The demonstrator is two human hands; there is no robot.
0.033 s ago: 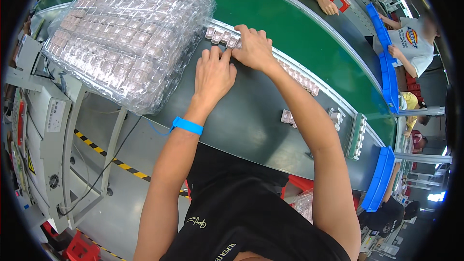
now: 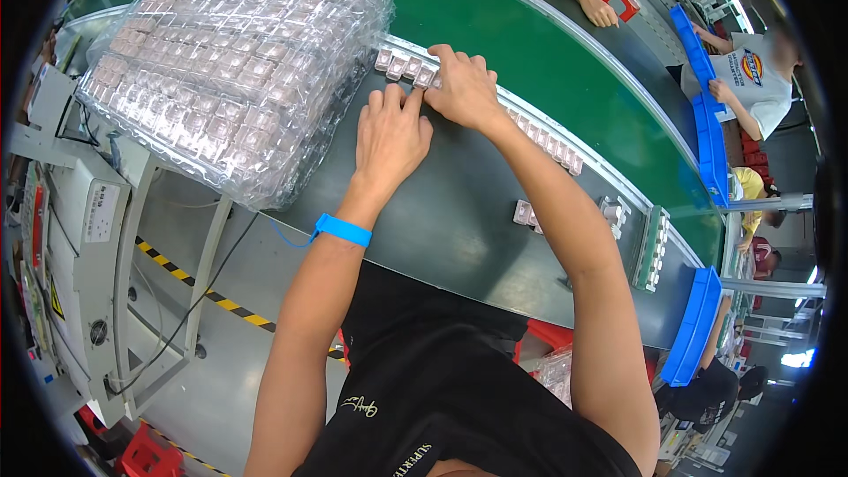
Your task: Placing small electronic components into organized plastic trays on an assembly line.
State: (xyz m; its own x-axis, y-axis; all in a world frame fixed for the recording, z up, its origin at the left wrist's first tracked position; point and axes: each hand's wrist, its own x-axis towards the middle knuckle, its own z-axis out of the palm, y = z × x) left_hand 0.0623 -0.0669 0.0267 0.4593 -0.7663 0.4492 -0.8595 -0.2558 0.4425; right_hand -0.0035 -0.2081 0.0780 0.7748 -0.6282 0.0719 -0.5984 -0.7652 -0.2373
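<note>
A row of small square pinkish-clear pieces [image 2: 406, 68] lies along the far edge of the dark worktable, beside the green conveyor belt. My right hand [image 2: 465, 90] reaches over this row, its thumb and index finger on either side of the pieces. Just left of it, my left hand [image 2: 389, 134] has its fingers slightly apart, with the index fingertip touching the near side of the row and the thumb free. A blue band [image 2: 343, 230] is on my left wrist. More of the same pieces [image 2: 552, 143] continue the row to the right, past my right wrist.
Stacked clear plastic trays [image 2: 230, 79] full of similar pieces stand at the left. Several loose pieces [image 2: 525, 214] and a green strip [image 2: 652, 247] lie right, near a blue bin [image 2: 692, 327]. Beyond the green belt [image 2: 495, 26] rests a co-worker's hand [image 2: 601, 11].
</note>
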